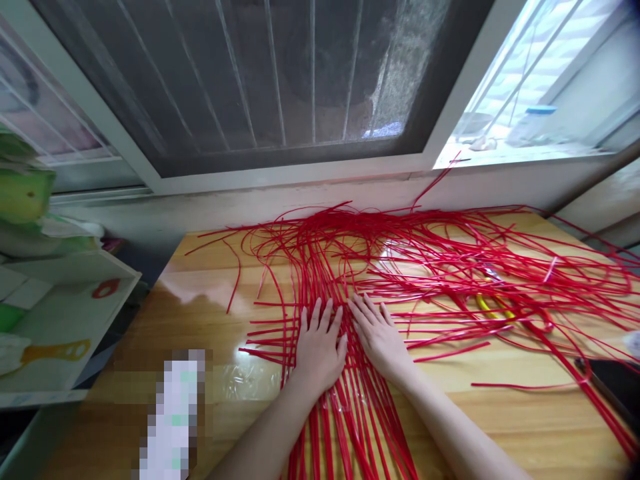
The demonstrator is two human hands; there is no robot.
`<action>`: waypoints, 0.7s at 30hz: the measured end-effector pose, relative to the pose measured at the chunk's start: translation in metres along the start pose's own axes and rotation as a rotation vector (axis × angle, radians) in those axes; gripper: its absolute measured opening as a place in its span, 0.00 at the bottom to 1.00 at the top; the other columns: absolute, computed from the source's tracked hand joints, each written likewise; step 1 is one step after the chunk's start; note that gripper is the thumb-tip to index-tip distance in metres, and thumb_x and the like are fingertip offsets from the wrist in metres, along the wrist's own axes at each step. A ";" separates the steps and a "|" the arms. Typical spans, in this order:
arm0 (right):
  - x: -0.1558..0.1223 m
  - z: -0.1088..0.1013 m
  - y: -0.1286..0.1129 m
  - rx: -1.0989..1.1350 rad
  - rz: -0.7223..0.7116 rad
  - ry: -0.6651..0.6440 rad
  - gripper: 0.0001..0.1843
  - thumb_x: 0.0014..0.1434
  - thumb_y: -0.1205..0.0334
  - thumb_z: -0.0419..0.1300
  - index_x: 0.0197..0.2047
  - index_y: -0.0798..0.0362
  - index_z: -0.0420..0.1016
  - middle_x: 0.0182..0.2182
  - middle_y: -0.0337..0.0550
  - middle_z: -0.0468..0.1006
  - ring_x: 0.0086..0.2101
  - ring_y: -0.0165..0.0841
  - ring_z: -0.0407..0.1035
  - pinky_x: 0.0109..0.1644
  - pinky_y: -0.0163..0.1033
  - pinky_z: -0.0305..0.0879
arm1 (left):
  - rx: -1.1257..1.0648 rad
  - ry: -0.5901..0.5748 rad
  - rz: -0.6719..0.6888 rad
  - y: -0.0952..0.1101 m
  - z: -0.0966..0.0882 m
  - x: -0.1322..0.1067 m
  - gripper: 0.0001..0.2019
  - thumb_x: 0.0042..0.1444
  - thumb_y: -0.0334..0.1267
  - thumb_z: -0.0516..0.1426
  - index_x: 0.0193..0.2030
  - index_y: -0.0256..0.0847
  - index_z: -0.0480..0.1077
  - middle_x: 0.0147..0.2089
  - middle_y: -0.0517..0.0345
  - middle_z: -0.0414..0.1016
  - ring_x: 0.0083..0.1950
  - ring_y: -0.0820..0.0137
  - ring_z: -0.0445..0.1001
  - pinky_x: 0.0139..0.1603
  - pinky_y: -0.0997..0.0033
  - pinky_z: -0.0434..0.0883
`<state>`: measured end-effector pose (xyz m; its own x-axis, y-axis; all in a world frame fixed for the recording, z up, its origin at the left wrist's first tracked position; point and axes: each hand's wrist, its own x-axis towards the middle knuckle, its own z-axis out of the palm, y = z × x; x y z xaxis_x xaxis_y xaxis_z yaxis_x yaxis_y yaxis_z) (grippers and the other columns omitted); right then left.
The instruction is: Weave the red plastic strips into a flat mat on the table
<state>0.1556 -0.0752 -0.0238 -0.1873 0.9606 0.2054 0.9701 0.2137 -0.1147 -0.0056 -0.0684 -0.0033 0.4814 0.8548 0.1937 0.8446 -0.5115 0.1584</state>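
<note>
Red strips [327, 443]: laid lengthwise on the wooden table [525, 427], running from the near side under both hands; crossed there by other strips.
Clear tape [250, 382]: flat, left of the hands.
Left hand [320, 350]: palm down on the strips, fingers extended, grasping nothing.
Right hand [380, 340]: just beside, likewise flat and ungrasping.
Yellow handle [493, 310]: right, partly under strips.
Loose tangle [350, 223]: along the far edge.
Window [295, 167]: beyond.

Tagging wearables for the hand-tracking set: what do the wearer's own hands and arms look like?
Left hand and right hand: ungloved, slim, no rings visible. Left forearm and right forearm: bare, no sleeves, watch or bracelet in view.
</note>
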 end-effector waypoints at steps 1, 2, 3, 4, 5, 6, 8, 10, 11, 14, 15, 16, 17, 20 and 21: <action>0.000 0.000 0.000 -0.004 -0.004 -0.005 0.25 0.60 0.64 0.41 0.61 0.51 0.52 0.61 0.40 0.52 0.60 0.39 0.42 0.60 0.53 0.44 | -0.004 0.004 -0.001 0.000 0.000 0.000 0.24 0.58 0.45 0.43 0.62 0.47 0.49 0.66 0.58 0.46 0.67 0.61 0.40 0.63 0.47 0.47; 0.000 0.000 0.000 -0.006 -0.009 -0.011 0.25 0.60 0.65 0.41 0.61 0.51 0.52 0.61 0.40 0.52 0.60 0.39 0.42 0.60 0.54 0.44 | -0.009 0.007 -0.003 0.000 0.000 0.000 0.24 0.58 0.45 0.43 0.62 0.47 0.49 0.66 0.58 0.46 0.66 0.61 0.41 0.63 0.47 0.47; 0.000 0.001 0.001 -0.006 -0.013 -0.014 0.26 0.59 0.66 0.42 0.61 0.51 0.52 0.61 0.40 0.51 0.61 0.39 0.42 0.60 0.54 0.44 | -0.014 0.008 -0.006 0.000 -0.001 0.000 0.24 0.58 0.45 0.44 0.62 0.47 0.49 0.66 0.58 0.46 0.66 0.62 0.41 0.63 0.47 0.47; 0.000 0.001 0.001 -0.005 -0.015 -0.016 0.26 0.59 0.67 0.42 0.61 0.50 0.52 0.61 0.39 0.51 0.61 0.40 0.41 0.60 0.54 0.44 | -0.020 0.008 -0.008 0.000 -0.001 0.000 0.24 0.58 0.45 0.43 0.62 0.48 0.49 0.66 0.58 0.47 0.66 0.62 0.41 0.63 0.48 0.47; 0.000 0.001 0.001 -0.001 -0.018 -0.018 0.27 0.58 0.68 0.42 0.61 0.50 0.52 0.61 0.39 0.51 0.61 0.40 0.40 0.60 0.55 0.44 | -0.025 0.006 -0.010 0.000 -0.001 0.000 0.24 0.58 0.45 0.43 0.62 0.48 0.49 0.66 0.59 0.47 0.66 0.62 0.41 0.63 0.48 0.47; 0.000 0.001 0.002 0.004 -0.021 -0.020 0.27 0.58 0.68 0.42 0.61 0.50 0.52 0.61 0.38 0.51 0.61 0.39 0.40 0.60 0.55 0.44 | -0.031 0.003 -0.012 0.000 -0.002 0.000 0.25 0.58 0.46 0.43 0.62 0.48 0.48 0.66 0.58 0.46 0.66 0.62 0.41 0.63 0.48 0.46; 0.000 0.000 0.003 0.019 -0.025 -0.027 0.28 0.58 0.70 0.41 0.61 0.49 0.51 0.61 0.38 0.51 0.61 0.39 0.40 0.60 0.55 0.44 | -0.042 -0.005 -0.011 0.000 -0.003 0.000 0.26 0.57 0.49 0.43 0.62 0.47 0.47 0.66 0.58 0.45 0.67 0.61 0.40 0.63 0.47 0.45; 0.000 0.000 0.004 0.033 -0.026 -0.033 0.28 0.58 0.70 0.41 0.61 0.49 0.51 0.61 0.37 0.52 0.61 0.38 0.40 0.60 0.55 0.45 | -0.050 -0.013 -0.007 0.001 -0.003 0.000 0.28 0.56 0.51 0.43 0.63 0.47 0.46 0.66 0.57 0.44 0.67 0.60 0.39 0.63 0.46 0.45; 0.000 -0.001 0.004 0.038 -0.025 -0.032 0.27 0.58 0.70 0.40 0.61 0.49 0.51 0.61 0.37 0.52 0.61 0.38 0.41 0.60 0.54 0.45 | -0.051 -0.016 -0.005 0.001 -0.003 0.000 0.28 0.56 0.51 0.43 0.63 0.48 0.46 0.66 0.57 0.44 0.67 0.60 0.39 0.63 0.46 0.45; 0.000 -0.001 0.003 0.035 -0.015 -0.009 0.25 0.60 0.66 0.41 0.61 0.49 0.52 0.60 0.38 0.53 0.61 0.37 0.42 0.60 0.53 0.45 | -0.037 -0.024 0.002 0.001 -0.003 0.000 0.26 0.57 0.49 0.43 0.62 0.49 0.47 0.66 0.58 0.44 0.67 0.59 0.38 0.63 0.44 0.44; 0.000 -0.001 0.002 0.030 -0.010 -0.002 0.25 0.61 0.64 0.41 0.61 0.50 0.53 0.60 0.39 0.53 0.60 0.38 0.42 0.60 0.53 0.45 | -0.031 -0.026 0.005 0.001 -0.002 0.000 0.26 0.57 0.49 0.42 0.62 0.49 0.47 0.67 0.58 0.44 0.67 0.59 0.38 0.63 0.44 0.44; 0.000 -0.001 0.001 0.024 -0.007 0.001 0.24 0.61 0.63 0.41 0.61 0.50 0.53 0.60 0.39 0.53 0.60 0.38 0.43 0.60 0.53 0.45 | -0.027 -0.029 0.009 0.001 -0.002 0.000 0.26 0.58 0.48 0.42 0.62 0.49 0.47 0.67 0.57 0.43 0.67 0.59 0.38 0.63 0.44 0.44; 0.000 0.000 0.001 0.019 -0.004 0.001 0.24 0.61 0.63 0.41 0.61 0.50 0.54 0.60 0.39 0.53 0.60 0.38 0.43 0.60 0.54 0.45 | -0.024 -0.031 0.012 0.001 -0.002 0.000 0.26 0.58 0.48 0.42 0.63 0.48 0.47 0.67 0.57 0.43 0.67 0.59 0.37 0.63 0.44 0.44; 0.000 0.001 0.000 0.012 -0.005 -0.009 0.25 0.60 0.66 0.41 0.61 0.51 0.54 0.60 0.40 0.53 0.60 0.38 0.43 0.60 0.54 0.45 | -0.020 -0.034 0.022 0.000 -0.002 -0.001 0.26 0.58 0.47 0.42 0.63 0.47 0.45 0.67 0.57 0.42 0.67 0.59 0.37 0.62 0.44 0.44; 0.000 0.001 0.000 0.013 -0.008 -0.012 0.26 0.59 0.67 0.41 0.61 0.51 0.54 0.61 0.40 0.52 0.60 0.38 0.42 0.60 0.54 0.45 | -0.019 -0.035 0.026 0.000 -0.003 -0.001 0.26 0.58 0.47 0.42 0.63 0.47 0.45 0.67 0.56 0.41 0.67 0.59 0.37 0.62 0.44 0.44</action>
<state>0.1559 -0.0747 -0.0249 -0.1966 0.9610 0.1947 0.9665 0.2233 -0.1262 -0.0064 -0.0695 -0.0009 0.5112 0.8436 0.1640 0.8272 -0.5348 0.1726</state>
